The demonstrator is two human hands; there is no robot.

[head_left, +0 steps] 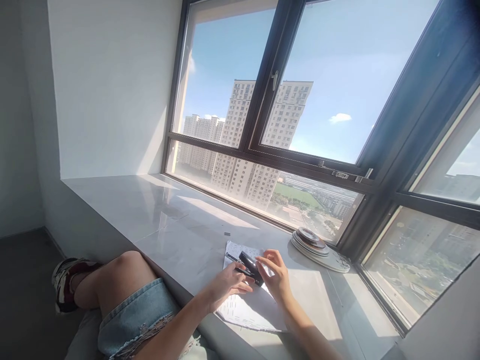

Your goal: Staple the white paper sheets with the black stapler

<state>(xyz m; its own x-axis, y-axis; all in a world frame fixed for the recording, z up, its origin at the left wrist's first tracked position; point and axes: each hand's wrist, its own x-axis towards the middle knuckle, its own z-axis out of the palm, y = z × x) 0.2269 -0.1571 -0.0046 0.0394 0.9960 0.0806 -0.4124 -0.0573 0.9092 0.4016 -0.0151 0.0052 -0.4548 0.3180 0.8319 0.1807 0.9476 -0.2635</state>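
Note:
A black stapler [250, 266] is held between my two hands just over a stack of printed sheets [243, 312]. Its two long parts look spread apart at the far left end. My left hand [228, 286] grips the lower part from the near left, fingers partly curled. From the right, my right hand [275, 277] pinches the upper part with thumb and fingertips. What lies between the fingers is partly hidden. A small grey strip, like a block of staples [227, 233], lies on the sill beyond the paper.
The wide, glossy window sill [180, 245] carries everything. Stacked plates [309, 242] sit at the right by the dark window frame [326, 172]. My bent leg [123, 280] rests along the sill's near edge. A pale wall [108, 90] rises at the left.

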